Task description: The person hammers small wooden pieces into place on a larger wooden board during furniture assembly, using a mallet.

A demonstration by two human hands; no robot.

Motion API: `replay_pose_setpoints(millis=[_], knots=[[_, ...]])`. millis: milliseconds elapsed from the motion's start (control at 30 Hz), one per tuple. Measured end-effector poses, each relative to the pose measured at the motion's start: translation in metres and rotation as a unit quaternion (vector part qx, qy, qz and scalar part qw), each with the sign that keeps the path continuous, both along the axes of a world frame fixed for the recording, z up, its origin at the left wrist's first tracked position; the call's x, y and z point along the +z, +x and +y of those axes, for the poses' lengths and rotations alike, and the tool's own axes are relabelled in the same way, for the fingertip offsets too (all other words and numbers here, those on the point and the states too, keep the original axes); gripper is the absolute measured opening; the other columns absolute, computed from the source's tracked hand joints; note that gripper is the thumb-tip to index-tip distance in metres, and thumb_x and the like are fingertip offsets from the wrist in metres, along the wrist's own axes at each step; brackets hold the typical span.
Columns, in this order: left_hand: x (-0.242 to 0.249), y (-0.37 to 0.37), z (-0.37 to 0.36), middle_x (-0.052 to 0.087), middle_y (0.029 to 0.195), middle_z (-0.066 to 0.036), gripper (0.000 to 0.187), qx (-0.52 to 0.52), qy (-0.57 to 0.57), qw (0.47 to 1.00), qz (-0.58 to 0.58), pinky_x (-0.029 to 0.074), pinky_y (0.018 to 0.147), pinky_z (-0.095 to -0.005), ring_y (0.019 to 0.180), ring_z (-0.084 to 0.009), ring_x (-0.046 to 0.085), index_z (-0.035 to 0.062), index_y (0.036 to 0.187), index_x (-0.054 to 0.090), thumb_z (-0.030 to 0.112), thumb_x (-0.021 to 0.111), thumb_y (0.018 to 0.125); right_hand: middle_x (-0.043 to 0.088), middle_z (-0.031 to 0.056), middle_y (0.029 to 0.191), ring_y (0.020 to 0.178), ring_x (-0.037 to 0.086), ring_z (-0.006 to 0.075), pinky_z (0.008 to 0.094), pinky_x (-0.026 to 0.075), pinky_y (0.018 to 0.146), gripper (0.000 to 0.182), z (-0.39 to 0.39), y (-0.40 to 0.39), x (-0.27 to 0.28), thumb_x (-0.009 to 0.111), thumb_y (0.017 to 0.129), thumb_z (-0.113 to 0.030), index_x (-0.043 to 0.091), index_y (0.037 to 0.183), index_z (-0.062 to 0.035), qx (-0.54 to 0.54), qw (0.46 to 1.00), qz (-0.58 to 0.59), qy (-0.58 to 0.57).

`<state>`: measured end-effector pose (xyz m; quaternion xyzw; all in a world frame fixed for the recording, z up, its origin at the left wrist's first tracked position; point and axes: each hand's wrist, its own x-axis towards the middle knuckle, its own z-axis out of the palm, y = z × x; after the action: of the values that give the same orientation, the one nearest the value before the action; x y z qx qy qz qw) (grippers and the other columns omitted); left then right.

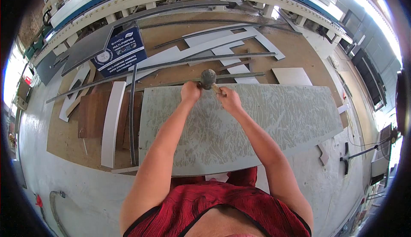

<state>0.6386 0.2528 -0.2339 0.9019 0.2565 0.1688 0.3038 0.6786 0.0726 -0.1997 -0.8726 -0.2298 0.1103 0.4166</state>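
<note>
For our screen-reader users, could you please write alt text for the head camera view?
A person's right hand grips a mallet by its handle, with the left hand close to its head, at the far edge of a large patterned board. Nearby lie white strips, dark strips and a blue adhesive box.

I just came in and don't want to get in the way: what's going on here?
The person's right hand grips a mallet by its handle, its head over the far edge of a large streaked board. The left hand is at that edge, close to the mallet head. Beyond lie loose strips and panels, with a printed adhesive box.
</note>
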Motion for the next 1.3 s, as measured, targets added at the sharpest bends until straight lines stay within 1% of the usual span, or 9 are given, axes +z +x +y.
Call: replay_pose_setpoints(millis=[133,300,500,600,700,800,900,1100,1300], knots=[[0.002,-0.001,0.002,0.064,0.082,-0.015,0.014,-0.029,0.015,0.999,-0.007,0.048,0.072,-0.0432,0.083,-0.0342,0.06,0.0106,0.077,0.068,0.021,0.063,0.069,0.062,0.0173,0.093,0.088,0.058,0.0364,0.043,0.045,0.07,0.035,0.001,0.001,0.002,0.06,0.076,-0.028,0.058,0.107,-0.012,-0.005,0.999,0.032,0.017],[-0.001,0.0,0.004,0.064,0.077,-0.015,0.014,-0.033,0.053,0.998,-0.018,0.048,0.067,-0.0408,0.077,-0.0329,0.062,0.0069,0.074,0.068,0.019,0.066,0.067,0.062,0.0173,0.092,0.086,0.059,0.036,0.0428,0.045,0.069,0.034,0.004,0.002,-0.001,0.061,0.076,-0.026,0.058,0.107,-0.0115,0.006,1.0,-0.017,-0.015],[-0.012,0.002,0.019,0.064,0.081,-0.017,0.013,-0.004,-0.024,0.997,-0.077,0.047,0.07,-0.042,0.083,-0.0345,0.06,0.0082,0.076,0.068,0.016,0.062,0.067,0.062,0.0176,0.095,0.09,0.058,0.0364,0.043,0.045,0.073,0.033,0.002,0.002,0.001,0.061,0.076,-0.025,0.059,0.107,-0.0114,0.001,0.998,0.03,0.056],[-0.013,0.005,0.025,0.064,0.07,-0.016,0.013,0.04,-0.173,0.98,-0.09,0.046,0.061,-0.0403,0.068,-0.0315,0.061,0.0044,0.074,0.066,0.015,0.063,0.067,0.062,0.0176,0.093,0.089,0.058,0.0369,0.0433,0.045,0.072,0.033,0.002,0.002,-0.003,0.061,0.076,-0.025,0.059,0.107,-0.0114,0.01,1.0,-0.002,0.006],[-0.025,0.006,0.036,0.057,0.055,-0.01,0.013,0.068,-0.366,0.916,-0.151,0.043,0.049,-0.0363,0.053,-0.0241,0.057,0.0008,0.07,0.061,0.013,0.063,0.071,0.063,0.0177,0.091,0.087,0.059,0.037,0.0432,0.045,0.071,0.034,0.002,0.004,-0.012,0.061,0.076,-0.027,0.059,0.106,-0.0114,0.006,1.0,0.007,0.004],[0.014,-0.018,0.03,0.051,0.052,-0.005,0.013,0.106,-0.509,0.845,-0.124,0.038,0.042,-0.0305,0.048,-0.0174,0.052,0.0007,0.068,0.057,0.011,0.061,0.075,0.063,0.0179,0.09,0.086,0.059,0.0367,0.0428,0.045,0.071,0.034,0.004,0.009,-0.02,0.062,0.076,-0.027,0.059,0.106,-0.0118,-0.006,0.999,0.022,0.04],[-0.007,-0.014,0.045,0.053,0.056,-0.006,0.007,0.113,-0.62,0.759,-0.161,0.04,0.04,-0.0303,0.049,-0.0179,0.053,0.0016,0.074,0.056,0.006,0.056,0.078,0.063,0.018,0.09,0.086,0.059,0.0361,0.0427,0.045,0.07,0.034,-0.002,0.007,-0.016,0.062,0.076,-0.027,0.059,0.107,-0.0122,-0.01,0.999,0.032,0.029],[0.008,-0.037,0.036,0.057,0.076,-0.013,0.015,0.083,-0.707,0.667,-0.22,0.055,0.061,-0.039,0.066,-0.026,0.06,-0.0032,0.092,0.053,-0.002,0.041,0.082,0.064,0.016,0.088,0.083,0.06,0.0342,0.0408,0.046,0.07,0.034,-0.041,-0.015,0.009,0.064,0.076,-0.027,0.06,0.106,-0.0118,-0.01,0.999,-0.025,0.02],[0.001,-0.051,0.022,0.06,0.086,-0.021,0.018,0.045,-0.736,0.634,-0.232,0.056,0.071,-0.0414,0.082,-0.0338,0.062,-0.0078,0.095,0.052,-0.003,0.039,0.084,0.063,0.011,0.087,0.079,0.06,0.0297,0.0377,0.046,0.069,0.033,-0.1,-0.047,0.004,0.068,0.071,-0.023,0.062,0.102,-0.0119,0.05,0.985,-0.16,-0.033]])
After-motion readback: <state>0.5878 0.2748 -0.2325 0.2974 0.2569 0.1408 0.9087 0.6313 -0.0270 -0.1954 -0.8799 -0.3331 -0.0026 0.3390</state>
